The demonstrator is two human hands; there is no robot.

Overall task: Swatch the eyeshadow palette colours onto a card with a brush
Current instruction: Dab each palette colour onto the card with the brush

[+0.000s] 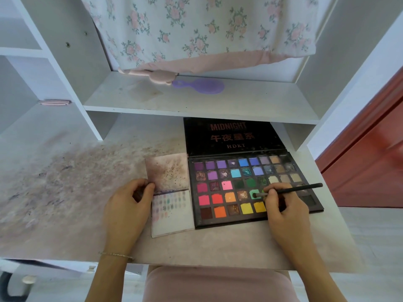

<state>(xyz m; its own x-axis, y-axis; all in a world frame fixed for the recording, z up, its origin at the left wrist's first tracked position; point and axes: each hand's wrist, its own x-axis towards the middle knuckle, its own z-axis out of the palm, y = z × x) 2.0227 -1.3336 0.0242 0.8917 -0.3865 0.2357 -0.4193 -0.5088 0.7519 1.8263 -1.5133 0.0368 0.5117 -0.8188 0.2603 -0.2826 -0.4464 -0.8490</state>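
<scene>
- The right hand (281,205) hides several pans at the lower right of the palette (250,188), so a full count of pans is not possible; five rows show.
- The brush (290,189) tip is small and blurred; it sits on a teal-green pan in the fourth row.
- One brush, thin and dark, is pinched between the right thumb and fingers.
- One rectangular black palette lies open on the desk (65,192), its lid (231,136) tilted back with lettering on it.
- One folded card (172,210) lies touching the palette's left edge; faint rows of oval smudges mark its lower half, too pale to count.
- The left hand (130,205) pinches the card's left edge.
- The desk surface is stained and speckled.
- One purple hairbrush (202,86) lies on the shelf (196,101) above.
</scene>
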